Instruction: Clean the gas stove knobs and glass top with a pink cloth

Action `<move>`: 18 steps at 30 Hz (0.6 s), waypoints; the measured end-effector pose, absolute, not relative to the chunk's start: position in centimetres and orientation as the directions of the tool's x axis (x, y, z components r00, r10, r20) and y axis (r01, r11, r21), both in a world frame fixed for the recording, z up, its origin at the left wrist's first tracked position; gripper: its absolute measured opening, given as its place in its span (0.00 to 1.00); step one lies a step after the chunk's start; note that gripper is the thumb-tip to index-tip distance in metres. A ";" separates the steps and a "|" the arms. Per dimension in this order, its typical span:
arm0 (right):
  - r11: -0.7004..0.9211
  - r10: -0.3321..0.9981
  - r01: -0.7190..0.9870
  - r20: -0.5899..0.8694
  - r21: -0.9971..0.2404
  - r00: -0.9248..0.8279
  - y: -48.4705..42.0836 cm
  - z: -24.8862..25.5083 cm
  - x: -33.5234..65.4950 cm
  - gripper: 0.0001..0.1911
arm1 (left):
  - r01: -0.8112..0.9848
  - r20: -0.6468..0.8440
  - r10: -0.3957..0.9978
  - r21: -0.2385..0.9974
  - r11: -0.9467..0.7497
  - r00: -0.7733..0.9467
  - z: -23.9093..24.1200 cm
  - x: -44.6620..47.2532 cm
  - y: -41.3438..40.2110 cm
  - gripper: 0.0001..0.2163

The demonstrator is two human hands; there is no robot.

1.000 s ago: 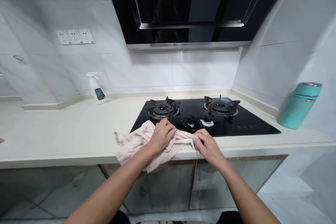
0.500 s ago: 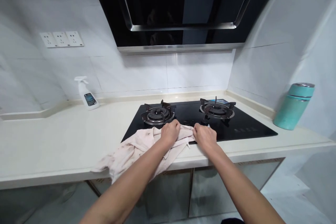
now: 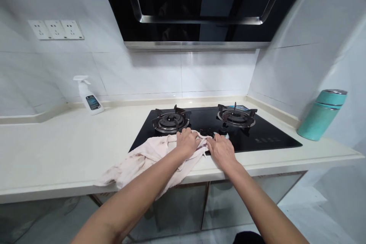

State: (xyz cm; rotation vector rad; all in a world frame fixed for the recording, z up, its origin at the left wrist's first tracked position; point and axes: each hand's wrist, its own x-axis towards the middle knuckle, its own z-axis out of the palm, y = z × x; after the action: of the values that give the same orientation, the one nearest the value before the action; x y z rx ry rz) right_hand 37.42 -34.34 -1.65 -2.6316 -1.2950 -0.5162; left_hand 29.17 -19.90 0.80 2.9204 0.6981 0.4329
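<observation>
A pale pink cloth (image 3: 148, 152) with brownish stains lies bunched over the front left of the black gas hob (image 3: 274, 135) and hangs past the counter edge. My left hand (image 3: 187, 143) is closed on its upper part, fingers curled just in front of the left burner (image 3: 170, 120). At the cloth's right end, my right hand (image 3: 220, 149) pinches the fabric near the control knobs (image 3: 223, 131). Something small and whitish shows beside the right hand's fingers; I cannot make out what it is. The right burner (image 3: 236, 116) stands behind that hand.
A white spray bottle (image 3: 89, 97) stands at the back left of the cream counter (image 3: 57, 148). To the right of the hob is a turquoise tumbler (image 3: 321, 116). A black range hood (image 3: 197, 26) overhangs the hob. Wall sockets (image 3: 55, 29) are at upper left.
The view has shifted slightly. My left hand's fingers have reached forward a little, and my right hand has moved slightly left and lower, drawing the two hands closer with the cloth still held.
</observation>
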 end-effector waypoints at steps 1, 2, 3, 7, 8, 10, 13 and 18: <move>-0.603 0.739 0.798 0.393 0.024 0.547 -34.6 -2.0 37.2 0.20 | 0.428 0.223 0.457 0.166 -0.888 0.861 0.8 29.1 -20.0 0.16; -0.602 0.737 0.798 0.406 0.031 0.541 -34.7 -2.2 37.0 0.20 | 0.436 0.193 0.463 0.168 -0.884 0.865 0.8 29.1 -20.0 0.17; -0.603 0.733 0.798 0.416 0.029 0.538 -34.7 -2.3 36.8 0.21 | 0.446 0.169 0.472 0.169 -0.879 0.866 0.8 29.2 -20.0 0.18; -0.598 0.728 0.802 0.429 0.016 0.534 -34.0 -2.4 36.7 0.22 | 0.438 0.153 0.449 0.102 -0.893 0.880 1.2 29.6 -19.2 0.21; -0.590 0.733 0.807 0.430 0.017 0.527 -33.8 -2.3 36.9 0.21 | 0.417 0.143 0.424 0.078 -0.906 0.894 1.3 29.6 -19.0 0.21; -0.566 0.748 0.824 0.438 0.029 0.499 -33.7 -2.3 37.2 0.20 | 0.355 0.112 0.356 0.030 -0.934 0.928 1.5 29.5 -18.6 0.21; -0.526 0.770 0.849 0.450 0.049 0.451 -33.9 -2.3 37.6 0.19 | 0.282 0.108 0.276 -0.044 -0.958 0.955 1.5 29.0 -18.5 0.21; -0.476 0.798 0.875 0.460 0.084 0.390 -34.0 -2.6 37.7 0.18 | 0.246 0.178 0.235 -0.045 -0.968 0.956 1.1 28.1 -19.0 0.19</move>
State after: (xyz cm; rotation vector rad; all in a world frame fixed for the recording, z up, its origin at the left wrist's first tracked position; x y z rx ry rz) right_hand 37.68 -34.03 -2.60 -2.4711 -1.5028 -0.6700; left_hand 28.12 -18.97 1.14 3.1727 0.3909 0.2760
